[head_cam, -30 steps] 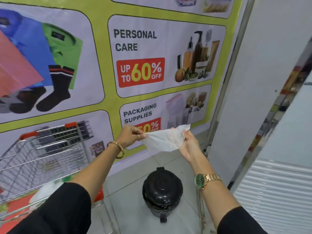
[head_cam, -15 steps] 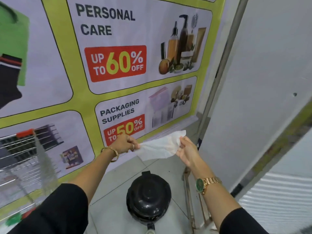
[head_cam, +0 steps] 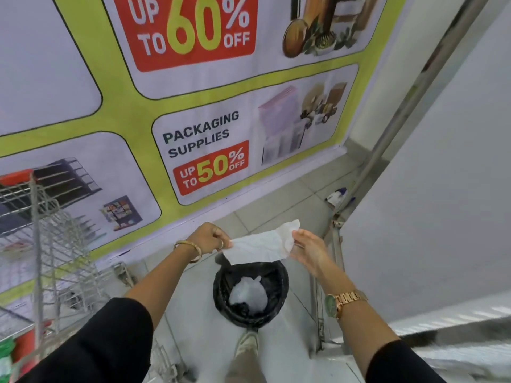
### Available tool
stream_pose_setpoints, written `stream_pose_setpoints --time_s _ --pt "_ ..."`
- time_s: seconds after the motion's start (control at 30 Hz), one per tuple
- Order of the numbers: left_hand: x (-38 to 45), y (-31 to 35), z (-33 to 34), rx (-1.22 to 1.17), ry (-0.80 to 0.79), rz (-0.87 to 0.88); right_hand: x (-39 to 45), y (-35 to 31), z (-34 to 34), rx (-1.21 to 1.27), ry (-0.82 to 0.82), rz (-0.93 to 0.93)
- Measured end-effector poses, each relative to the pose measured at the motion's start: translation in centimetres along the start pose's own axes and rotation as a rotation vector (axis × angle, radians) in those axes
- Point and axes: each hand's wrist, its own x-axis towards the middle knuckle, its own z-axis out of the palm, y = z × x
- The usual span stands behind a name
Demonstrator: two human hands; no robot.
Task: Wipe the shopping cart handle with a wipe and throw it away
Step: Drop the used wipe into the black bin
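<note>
A white wipe [head_cam: 260,246] is stretched flat between my two hands, just above a black pedal bin [head_cam: 279,277]. My left hand [head_cam: 208,239] pinches the wipe's left edge. My right hand [head_cam: 307,248] holds its right edge between thumb and fingers. The bin's lid is up and its mouth is open, showing a black liner with a pale crumpled bag [head_cam: 248,294] inside. My foot [head_cam: 247,344] rests on the pedal at the bin's front. The wire shopping cart [head_cam: 44,239] stands at the left, with a red corner piece [head_cam: 16,176] on its top rail.
A big yellow sale poster [head_cam: 132,111] covers the wall straight ahead. A white panel [head_cam: 431,189] and a metal post [head_cam: 398,111] close off the right side. Pale floor tiles [head_cam: 276,205] lie around the bin, with a scrap of litter [head_cam: 336,196] by the post.
The view has tipped down and moved closer to the bin. The bin's lid, shut before, now stands open. Both hands have lowered the wipe to just over the bin's mouth.
</note>
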Motion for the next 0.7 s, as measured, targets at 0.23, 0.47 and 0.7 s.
stream_pose_setpoints --time_s 0.23,0.47,0.7 --pt "2.6 -2.8 3.2 0.025 -0.050 -0.142 3.8 3.5 -0.1 -0.212 0.088 0.118" --pt "3.7 -1.7 5.8 0.063 -0.103 -0.226 6.8 4.9 1.1 -0.769 0.056 -0.015" --pt "3.4 -0.9 4.9 0.030 -0.113 -0.170 6.4 4.0 1.0 -0.688 -0.053 -0.029"
